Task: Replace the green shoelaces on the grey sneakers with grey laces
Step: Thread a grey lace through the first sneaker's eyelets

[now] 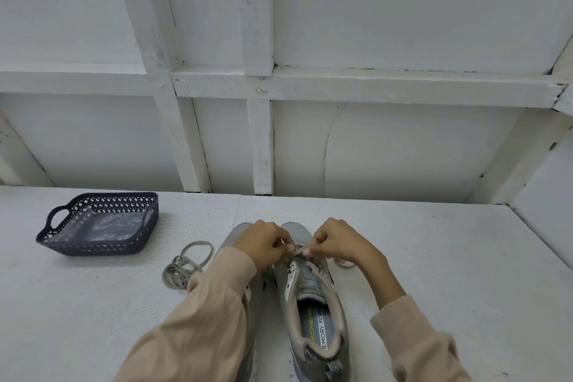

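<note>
Two grey sneakers stand side by side on the white table, toes pointing away from me. The right sneaker (313, 298) shows its open collar and insole. The left sneaker (231, 234) is mostly hidden under my left forearm. My left hand (263, 243) and my right hand (336, 242) meet over the right sneaker's front eyelets, and both pinch a grey lace (299, 250) stretched between their fingertips. A loose end of that lace (344, 263) pokes out to the right of the shoe. A second grey lace (186, 263) lies coiled on the table left of the sneakers.
A dark perforated plastic basket (96, 250) with handles sits at the back left of the table, with something pale and hard to make out on its bottom. A white panelled wall rises behind the table's far edge (372, 198).
</note>
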Demonstrator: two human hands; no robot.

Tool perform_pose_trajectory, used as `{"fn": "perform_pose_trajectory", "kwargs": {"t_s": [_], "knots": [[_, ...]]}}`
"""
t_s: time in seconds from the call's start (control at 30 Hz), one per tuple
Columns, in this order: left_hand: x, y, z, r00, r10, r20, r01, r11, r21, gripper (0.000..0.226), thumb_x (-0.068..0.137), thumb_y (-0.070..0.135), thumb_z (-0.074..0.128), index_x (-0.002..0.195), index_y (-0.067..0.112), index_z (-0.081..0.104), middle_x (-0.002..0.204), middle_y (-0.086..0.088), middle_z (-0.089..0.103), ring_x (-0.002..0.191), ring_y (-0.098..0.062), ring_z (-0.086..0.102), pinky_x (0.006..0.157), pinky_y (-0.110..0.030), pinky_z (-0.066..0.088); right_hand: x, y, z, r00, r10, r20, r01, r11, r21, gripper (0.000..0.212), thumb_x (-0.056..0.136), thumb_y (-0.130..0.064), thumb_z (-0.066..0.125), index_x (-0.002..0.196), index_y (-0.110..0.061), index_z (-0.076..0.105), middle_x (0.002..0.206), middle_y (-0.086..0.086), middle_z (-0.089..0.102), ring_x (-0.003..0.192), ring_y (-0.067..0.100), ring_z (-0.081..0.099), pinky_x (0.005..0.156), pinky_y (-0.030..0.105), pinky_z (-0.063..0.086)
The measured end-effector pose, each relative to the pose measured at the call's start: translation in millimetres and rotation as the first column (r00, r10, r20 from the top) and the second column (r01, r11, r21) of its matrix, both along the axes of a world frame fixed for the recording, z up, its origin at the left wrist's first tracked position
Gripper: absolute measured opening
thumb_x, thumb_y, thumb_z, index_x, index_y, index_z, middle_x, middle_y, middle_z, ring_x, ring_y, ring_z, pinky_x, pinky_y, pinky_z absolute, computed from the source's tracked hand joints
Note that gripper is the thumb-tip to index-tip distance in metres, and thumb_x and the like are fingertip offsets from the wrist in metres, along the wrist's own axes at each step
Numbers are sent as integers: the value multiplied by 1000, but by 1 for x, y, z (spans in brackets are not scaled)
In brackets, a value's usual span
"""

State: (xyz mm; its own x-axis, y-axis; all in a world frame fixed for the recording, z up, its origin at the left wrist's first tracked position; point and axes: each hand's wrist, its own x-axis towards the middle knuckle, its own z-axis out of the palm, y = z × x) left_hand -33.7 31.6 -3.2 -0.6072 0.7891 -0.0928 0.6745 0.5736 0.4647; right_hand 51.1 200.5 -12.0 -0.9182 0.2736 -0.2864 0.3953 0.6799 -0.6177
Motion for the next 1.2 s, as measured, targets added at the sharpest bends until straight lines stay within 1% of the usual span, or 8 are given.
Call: {"fn": "perform_pose_trajectory", "kwargs": {"t_s": [0.13, 0.3, 0.37, 0.53, 0.63, 0.77, 1.07, 1.2], "knots": [[6, 10, -1, 1000, 11, -22, -13, 996, -88, 32, 79, 48, 68, 100, 24, 70, 92, 1, 72, 88, -14, 64, 78, -27, 51, -4, -11, 4, 997, 1, 75, -5, 999, 49, 22, 73, -25, 80, 77, -7, 70, 74, 7, 66, 65, 18, 59, 62, 30, 53], [3, 17, 4, 998, 65, 12, -62, 984, -168, 19, 75, 29, 69, 94, 23, 71, 97, -3, 68, 94, -18, 63, 80, -27, 52, -5, -11, 10, 996, -20, 82, 15, 998, 61, 13, 74, -9, 76, 83, 1, 72, 86, 18, 72, 68, 24, 66, 76, 41, 60], [1, 17, 6, 998, 52, 28, -45, 977, -208, 19, 79, 24, 66, 97, 25, 73, 100, -4, 68, 96, -20, 63, 80, -26, 50, -3, -8, 14, 997, -7, 73, 4, 999, 48, 7, 77, -4, 74, 81, -7, 70, 83, 14, 71, 69, 25, 68, 72, 36, 61], [2, 18, 3, 998, 40, 40, -26, 953, -303, 26, 84, 24, 62, 108, 23, 73, 108, -7, 69, 99, -25, 63, 84, -29, 50, -2, -9, 21, 991, 82, 106, -92, 992, 88, 23, 82, 5, 64, 79, -17, 71, 74, 5, 67, 54, 13, 60, 59, 24, 53], [4, 19, 1, 999, 50, 2, -47, 956, -291, 25, 82, 21, 65, 106, 21, 73, 107, -9, 69, 99, -26, 64, 83, -28, 50, -5, -17, 23, 979, 127, 161, -155, 972, 176, 29, 84, 6, 55, 94, -12, 75, 81, 8, 66, 52, 16, 56, 55, 24, 51], [5, 19, -2, 998, 52, -40, -61, 959, -278, 23, 82, 20, 66, 104, 20, 73, 110, -10, 68, 101, -28, 63, 83, -29, 48, -10, -32, 19, 972, 148, 184, -207, 909, 361, 27, 83, -2, 57, 106, -6, 70, 99, 14, 66, 70, 23, 56, 71, 33, 53], [13, 20, -10, 979, 38, -201, -106, 933, -343, 27, 92, 31, 51, 114, 21, 64, 123, -7, 58, 114, -29, 55, 90, -36, 43, -3, -35, 13, 981, 141, 135, -187, 877, 443, 14, 79, -7, 61, 86, -18, 66, 94, 8, 63, 79, 26, 56, 67, 29, 40], [15, 19, -10, 978, 57, -201, -110, 959, -260, 24, 93, 30, 52, 112, 20, 65, 125, -5, 49, 115, -28, 51, 89, -38, 45, 0, -34, 10, 994, 78, 81, -105, 905, 411, 16, 79, -5, 61, 91, -12, 69, 100, 7, 68, 84, 25, 58, 71, 28, 39]]}}
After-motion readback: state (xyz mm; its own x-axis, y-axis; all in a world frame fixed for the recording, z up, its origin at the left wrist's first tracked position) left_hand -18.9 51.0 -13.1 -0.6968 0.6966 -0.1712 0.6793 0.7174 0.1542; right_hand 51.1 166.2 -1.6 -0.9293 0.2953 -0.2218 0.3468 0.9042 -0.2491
